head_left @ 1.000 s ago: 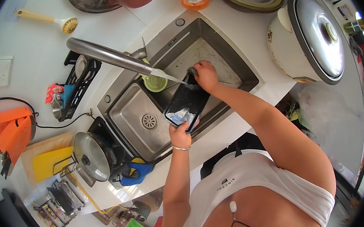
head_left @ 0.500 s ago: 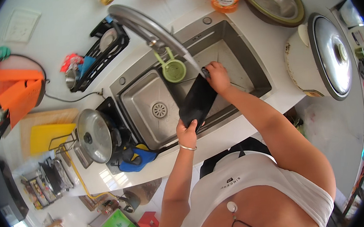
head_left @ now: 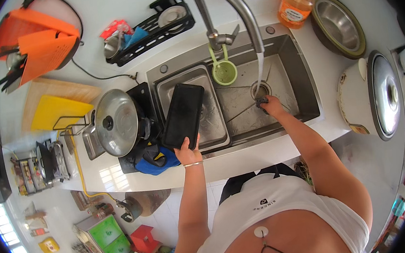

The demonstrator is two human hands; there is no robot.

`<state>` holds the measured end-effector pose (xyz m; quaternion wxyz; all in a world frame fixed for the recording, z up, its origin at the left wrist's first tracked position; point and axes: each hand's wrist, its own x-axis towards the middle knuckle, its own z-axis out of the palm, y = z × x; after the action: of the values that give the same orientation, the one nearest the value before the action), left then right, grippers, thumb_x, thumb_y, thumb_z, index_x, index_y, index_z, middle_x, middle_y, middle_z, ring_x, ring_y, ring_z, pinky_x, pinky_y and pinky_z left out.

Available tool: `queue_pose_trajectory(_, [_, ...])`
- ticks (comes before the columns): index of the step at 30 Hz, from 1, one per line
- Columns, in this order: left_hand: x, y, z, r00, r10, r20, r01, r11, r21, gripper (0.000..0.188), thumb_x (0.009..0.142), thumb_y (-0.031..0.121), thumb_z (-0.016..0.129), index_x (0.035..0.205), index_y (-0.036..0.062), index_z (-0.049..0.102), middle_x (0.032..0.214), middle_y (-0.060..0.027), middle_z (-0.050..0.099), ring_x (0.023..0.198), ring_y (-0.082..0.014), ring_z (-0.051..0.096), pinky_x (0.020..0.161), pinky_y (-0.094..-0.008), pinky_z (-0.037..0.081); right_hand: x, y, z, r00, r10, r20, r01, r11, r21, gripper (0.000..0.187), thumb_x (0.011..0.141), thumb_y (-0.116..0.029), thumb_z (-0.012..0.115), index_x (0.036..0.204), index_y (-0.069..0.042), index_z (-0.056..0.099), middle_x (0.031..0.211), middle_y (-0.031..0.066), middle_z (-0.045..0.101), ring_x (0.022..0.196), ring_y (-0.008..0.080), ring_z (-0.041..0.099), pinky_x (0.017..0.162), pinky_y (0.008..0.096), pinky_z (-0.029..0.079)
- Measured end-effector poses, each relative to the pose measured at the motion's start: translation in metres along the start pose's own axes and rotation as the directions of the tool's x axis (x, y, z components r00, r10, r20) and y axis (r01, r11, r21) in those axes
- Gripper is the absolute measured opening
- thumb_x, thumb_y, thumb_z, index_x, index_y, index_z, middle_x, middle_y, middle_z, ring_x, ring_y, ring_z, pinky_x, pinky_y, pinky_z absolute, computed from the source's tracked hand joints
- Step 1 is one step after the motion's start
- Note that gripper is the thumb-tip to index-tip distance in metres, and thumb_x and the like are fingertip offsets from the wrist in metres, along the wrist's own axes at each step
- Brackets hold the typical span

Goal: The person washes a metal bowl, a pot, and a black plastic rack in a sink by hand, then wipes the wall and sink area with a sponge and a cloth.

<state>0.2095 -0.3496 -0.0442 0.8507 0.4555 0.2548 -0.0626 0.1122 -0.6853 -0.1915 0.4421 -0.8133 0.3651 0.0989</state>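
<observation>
By its lower end, my left hand (head_left: 188,151) grips a flat black rectangular tray (head_left: 183,114), tilted over the left sink basin (head_left: 216,137). Inside the right basin (head_left: 300,75), my right hand (head_left: 273,106) has its fingers closed on a small dark grey scrubber (head_left: 261,102), close to the drain (head_left: 260,89). Water (head_left: 260,69) runs from the curved metal faucet (head_left: 250,19) down to the drain area beside that hand. A light green strainer (head_left: 225,72) hangs below the faucet base.
Left of the sink are a lidded pan (head_left: 117,122), a blue cloth item (head_left: 157,160) and a yellow cutting board (head_left: 57,112). A black rack (head_left: 150,36) stands behind. An orange soap bottle (head_left: 293,8), metal bowls (head_left: 339,25) and a large lidded pot (head_left: 355,97) occupy the right.
My left hand has carried the black tray left, from the middle of the sink to over the left basin. My right hand has come away from the tray, lower into the right basin, with the scrubber.
</observation>
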Motion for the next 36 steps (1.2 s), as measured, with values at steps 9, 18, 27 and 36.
queue_pose_trajectory(9, [0.038,-0.015,-0.052,0.895,-0.432,-0.109,0.411,0.895,-0.171,0.018,0.080,0.005,0.069,0.093,0.0018,0.057,0.099,-0.0129,0.062,0.099,-0.0272,0.059,0.090,-0.0468,0.051,0.036,-0.001,0.003,0.989,-0.060,0.135,0.065,0.997,-0.035,0.029,0.078,-0.018,0.069,0.100,0.000,0.063,0.093,0.0110,0.067,0.086,0.0228,0.064,0.071,0.0347,0.049])
queue_pose_trajectory(18, [0.003,0.044,-0.012,0.691,-0.685,0.233,0.601,0.723,0.341,0.034,0.093,0.019,0.048,0.118,-0.0040,0.052,0.119,-0.0247,0.058,0.111,-0.0389,0.057,0.092,-0.0491,0.050,0.032,-0.059,0.001,0.966,0.091,0.242,-0.254,0.501,0.827,0.028,0.087,-0.014,0.058,0.112,-0.002,0.058,0.095,0.0052,0.065,0.081,0.0150,0.061,0.070,0.0281,0.050])
queue_pose_trajectory(27, [0.122,0.150,0.123,0.953,-0.146,0.266,0.097,0.977,0.189,0.063,0.081,0.042,0.068,0.122,0.0021,0.043,0.119,-0.0166,0.050,0.113,-0.0326,0.052,0.091,-0.0494,0.047,0.001,-0.193,-0.002,0.951,-0.137,0.277,-0.064,0.790,0.610,0.038,0.085,-0.018,0.063,0.119,-0.002,0.056,0.099,0.0067,0.062,0.092,0.0171,0.060,0.076,0.0305,0.051])
queue_pose_trajectory(36, [0.191,0.201,0.202,0.935,-0.132,0.330,0.112,0.991,0.077,0.108,0.076,0.048,0.070,0.148,0.0044,0.001,0.149,-0.0213,0.017,0.133,-0.0365,0.028,0.106,-0.0543,0.027,0.010,-0.370,-0.082,0.971,-0.232,0.054,-0.015,0.170,0.985,0.044,0.089,-0.016,0.061,0.122,0.006,0.043,0.114,0.0179,0.051,0.109,0.0326,0.055,0.090,0.0461,0.050])
